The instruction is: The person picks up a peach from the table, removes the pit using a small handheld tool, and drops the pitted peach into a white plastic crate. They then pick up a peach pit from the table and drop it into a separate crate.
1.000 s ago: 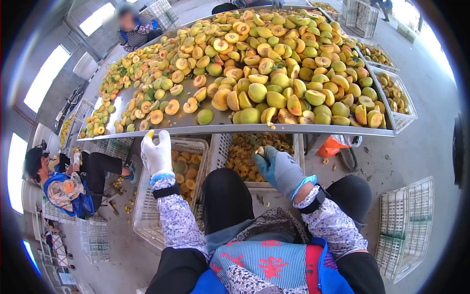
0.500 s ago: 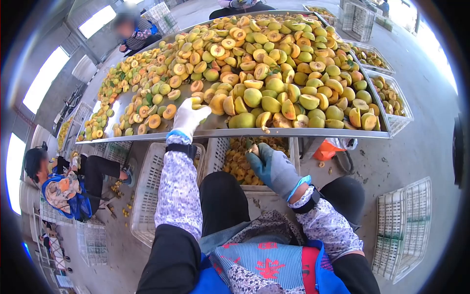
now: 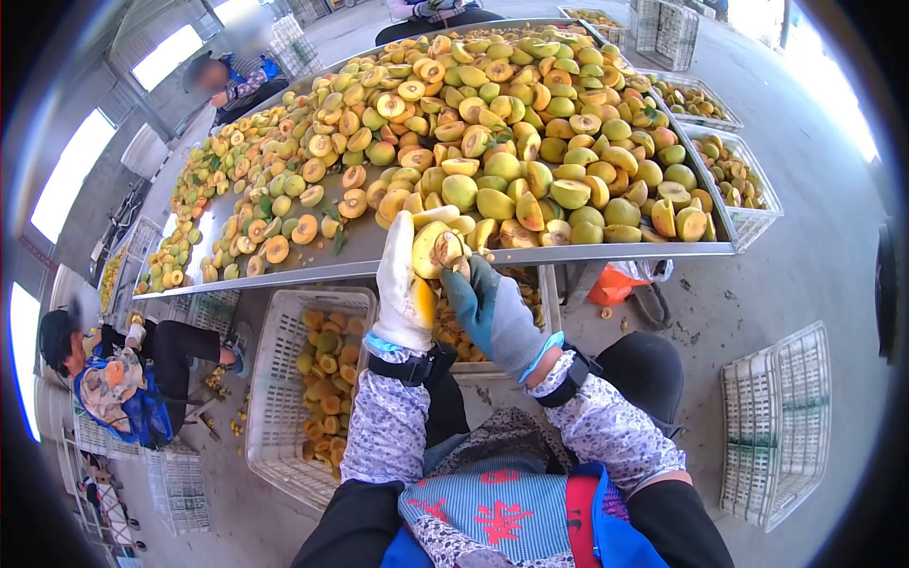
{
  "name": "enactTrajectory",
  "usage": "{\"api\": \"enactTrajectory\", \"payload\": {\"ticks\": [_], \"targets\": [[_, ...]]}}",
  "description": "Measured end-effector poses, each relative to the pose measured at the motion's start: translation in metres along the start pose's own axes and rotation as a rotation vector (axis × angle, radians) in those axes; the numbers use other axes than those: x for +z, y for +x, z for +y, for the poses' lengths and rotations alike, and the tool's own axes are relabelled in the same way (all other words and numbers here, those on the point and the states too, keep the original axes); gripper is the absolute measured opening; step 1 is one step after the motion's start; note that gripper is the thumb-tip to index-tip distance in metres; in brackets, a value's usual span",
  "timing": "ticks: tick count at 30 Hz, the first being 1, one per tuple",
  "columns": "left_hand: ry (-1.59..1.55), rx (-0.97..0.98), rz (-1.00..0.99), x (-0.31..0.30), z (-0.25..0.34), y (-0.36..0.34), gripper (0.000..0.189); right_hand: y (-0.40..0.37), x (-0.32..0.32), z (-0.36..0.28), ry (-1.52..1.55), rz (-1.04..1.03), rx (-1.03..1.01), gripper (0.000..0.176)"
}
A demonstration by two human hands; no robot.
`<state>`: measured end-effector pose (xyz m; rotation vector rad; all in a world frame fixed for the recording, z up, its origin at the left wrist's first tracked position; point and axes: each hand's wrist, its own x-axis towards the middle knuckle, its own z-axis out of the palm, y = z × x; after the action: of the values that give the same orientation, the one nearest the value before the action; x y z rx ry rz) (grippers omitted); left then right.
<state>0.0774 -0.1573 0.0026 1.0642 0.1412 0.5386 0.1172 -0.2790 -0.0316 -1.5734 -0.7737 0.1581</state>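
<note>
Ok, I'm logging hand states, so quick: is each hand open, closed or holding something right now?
Left hand: closed, holding a cut fruit.
Right hand: curled closed at that fruit; whether it holds anything itself cannot be told.

Bright daylight through a bowed wide-angle view.
Windows (image 3: pixel 76 180) between nine and ten o'clock and an opening (image 3: pixel 828 85) at two o'clock burn to white; soft shadow lies beneath the table (image 3: pixel 615 252), whose metal catches glare toward half past nine. The fruit (image 3: pixel 459 192) toward twelve o'clock reads sharply, while a person's head (image 3: pixel 202 76) between ten and eleven is blurred out. The crate (image 3: pixel 776 426) at four o'clock curves with the lens, and black vignetting closes the corners.
</note>
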Motion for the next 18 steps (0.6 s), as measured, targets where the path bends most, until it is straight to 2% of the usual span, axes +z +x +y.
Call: {"api": "enactTrajectory", "payload": {"ticks": [1, 4, 7, 10, 12, 16, 18], "targets": [[-0.01, -0.02, 0.013, 0.002, -0.001, -0.001, 0.05, -0.002, 0.001, -0.001, 0.032, 0.017, 0.003, 0.029], [0.111, 0.085, 0.097, -0.001, -0.011, 0.001, 0.052, -0.005, 0.011, 0.016, 0.142, -0.073, 0.027, 0.037], [0.091, 0.113, 0.104, -0.004, -0.011, 0.003, 0.051, -0.016, 0.003, 0.008, 0.003, -0.147, 0.082, 0.04], [0.199, 0.187, 0.086, -0.005, -0.015, 0.002, 0.05, -0.007, -0.004, -0.007, 0.108, -0.113, 0.078, 0.04], [0.277, 0.203, 0.087, 0.003, -0.016, -0.001, 0.049, -0.007, 0.003, 0.003, 0.087, -0.089, 0.039, 0.034], [0.028, 0.075, 0.158, 0.01, -0.017, -0.004, 0.052, -0.008, 0.008, 0.008, 0.041, -0.113, 0.102, 0.033], [0.013, 0.043, 0.164, 0.002, -0.02, -0.003, 0.053, -0.014, 0.021, 0.019, 0.224, -0.104, 0.116, 0.04]]}}
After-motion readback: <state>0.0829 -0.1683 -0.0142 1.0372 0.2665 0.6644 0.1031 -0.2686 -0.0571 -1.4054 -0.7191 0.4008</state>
